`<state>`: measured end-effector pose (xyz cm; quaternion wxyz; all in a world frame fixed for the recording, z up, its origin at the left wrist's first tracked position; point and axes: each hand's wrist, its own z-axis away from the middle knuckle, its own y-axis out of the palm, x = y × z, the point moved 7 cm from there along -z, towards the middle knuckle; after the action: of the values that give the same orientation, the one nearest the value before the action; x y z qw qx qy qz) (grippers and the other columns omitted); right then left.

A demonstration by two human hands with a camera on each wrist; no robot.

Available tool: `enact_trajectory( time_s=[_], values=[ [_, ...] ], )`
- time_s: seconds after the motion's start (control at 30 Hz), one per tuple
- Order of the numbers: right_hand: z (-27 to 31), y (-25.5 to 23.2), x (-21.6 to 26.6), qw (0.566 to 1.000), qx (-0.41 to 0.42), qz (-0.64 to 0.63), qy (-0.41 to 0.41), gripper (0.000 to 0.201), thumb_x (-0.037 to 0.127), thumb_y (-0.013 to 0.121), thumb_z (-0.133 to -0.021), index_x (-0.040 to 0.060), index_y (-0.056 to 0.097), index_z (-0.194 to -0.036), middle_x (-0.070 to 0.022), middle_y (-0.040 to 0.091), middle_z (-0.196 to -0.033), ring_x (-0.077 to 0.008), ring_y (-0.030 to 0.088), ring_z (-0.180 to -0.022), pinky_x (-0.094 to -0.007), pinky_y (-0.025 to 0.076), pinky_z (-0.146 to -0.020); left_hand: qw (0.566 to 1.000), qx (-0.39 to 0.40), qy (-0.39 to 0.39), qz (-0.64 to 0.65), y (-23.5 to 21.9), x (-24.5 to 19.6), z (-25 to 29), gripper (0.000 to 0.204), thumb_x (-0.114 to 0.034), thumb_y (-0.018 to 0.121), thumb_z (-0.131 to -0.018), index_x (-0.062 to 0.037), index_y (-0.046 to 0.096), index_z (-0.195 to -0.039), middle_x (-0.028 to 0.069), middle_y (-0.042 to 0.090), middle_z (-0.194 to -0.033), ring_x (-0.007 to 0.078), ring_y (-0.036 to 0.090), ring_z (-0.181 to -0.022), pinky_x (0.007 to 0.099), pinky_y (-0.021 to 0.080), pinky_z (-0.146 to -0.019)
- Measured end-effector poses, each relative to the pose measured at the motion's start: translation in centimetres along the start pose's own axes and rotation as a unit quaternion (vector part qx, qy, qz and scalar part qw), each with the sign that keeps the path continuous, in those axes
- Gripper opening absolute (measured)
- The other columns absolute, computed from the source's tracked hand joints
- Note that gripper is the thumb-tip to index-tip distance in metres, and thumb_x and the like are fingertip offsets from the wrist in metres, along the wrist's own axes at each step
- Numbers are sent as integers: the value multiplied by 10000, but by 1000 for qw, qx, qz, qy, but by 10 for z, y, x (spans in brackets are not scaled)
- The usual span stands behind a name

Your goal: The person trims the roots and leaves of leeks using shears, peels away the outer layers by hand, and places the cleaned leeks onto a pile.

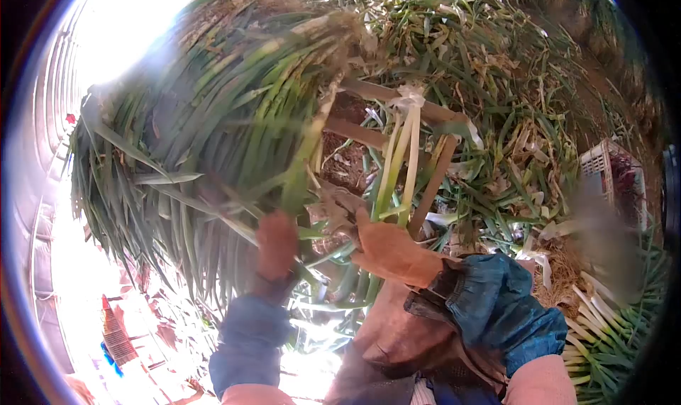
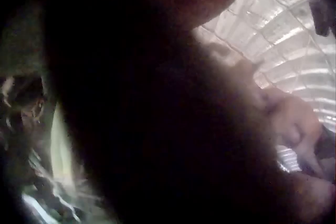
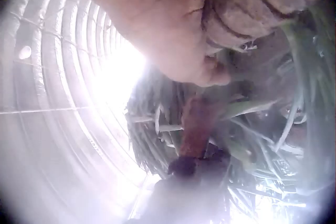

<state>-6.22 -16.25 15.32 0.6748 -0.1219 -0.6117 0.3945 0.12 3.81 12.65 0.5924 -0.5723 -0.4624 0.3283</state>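
My right hand (image 1: 397, 252) is in the middle of the head view, its soiled fingers (image 3: 252, 11) curled among the leaves of green onions. Pale green onion stalks (image 1: 399, 160) rise just beyond it, whitish root ends uppermost. My left hand (image 1: 277, 243), blurred, grips green onion leaves (image 1: 296, 189) to the left of the right hand. In the right wrist view the left hand (image 3: 197, 127) appears below my right thumb, leaves running out beside it. A dark, close shape hides most of the left wrist view; a pale green stalk (image 2: 60, 145) shows at its left.
A large heap of green onions (image 1: 191, 121) stands at the left. Wooden bars (image 1: 433, 181) of a frame lie ahead, over strewn leaves and trimmings (image 1: 496, 121). Trimmed green onions (image 1: 599, 320) are piled at the right, near a pale plastic crate (image 1: 599, 167). Ribbed sheeting (image 3: 58, 103) curves overhead.
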Motion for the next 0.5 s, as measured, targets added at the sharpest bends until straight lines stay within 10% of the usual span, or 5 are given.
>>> enact_trajectory(
  time_s=[0.13, 0.5],
  values=[
    [-2, 9, -14, 998, -9, 36, 44, 447, 196, 571, -739, -82, 374, -1029, -253, 593, -725, -421, 601, -717, -481, 483, -671, 984, 26, -153, 86, 13, -57, 28, 202, -143, 605, -703, -31, 509, -840, 144, 564, -754, 332, 589, -735, 429, 494, -574],
    [10, 16, -20, 999, 8, 42, 21, 450, 180, 547, -722, -143, 419, -1008, -272, 604, -768, -406, 617, -714, -449, 505, -668, 984, 91, -100, 116, 43, -99, 31, 214, -127, 526, -782, 10, 462, -933, 177, 579, -887, 317, 609, -814, 418, 513, -633]
  ],
)
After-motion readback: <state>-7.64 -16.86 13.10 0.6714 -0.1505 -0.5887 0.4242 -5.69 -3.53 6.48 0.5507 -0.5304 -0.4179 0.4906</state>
